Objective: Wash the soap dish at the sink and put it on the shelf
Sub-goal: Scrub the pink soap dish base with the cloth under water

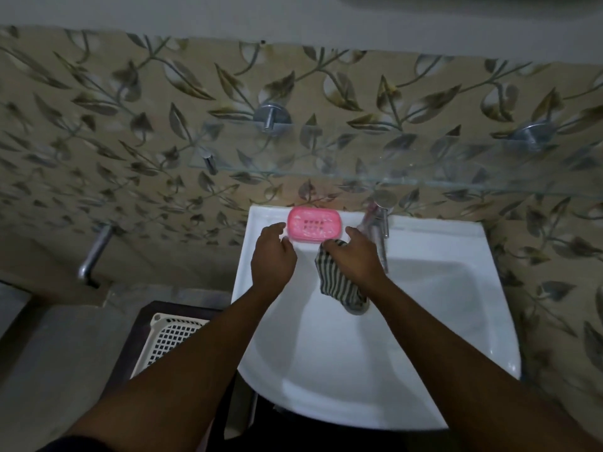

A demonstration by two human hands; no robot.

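Fingers of your left hand curve against the left end of the pink soap dish, which sits on the back rim of the sink beside the tap. Blur hides whether they grip it or only steady it. Your right hand bunches a striped cloth at the dish's near right corner, likely for scrubbing. The glass shelf hangs above.

A white sink is carrying a pink soap dish, which is sitting on its back rim. A glass shelf is hanging above. Beside the sink, a white basket is resting on a dark stand.
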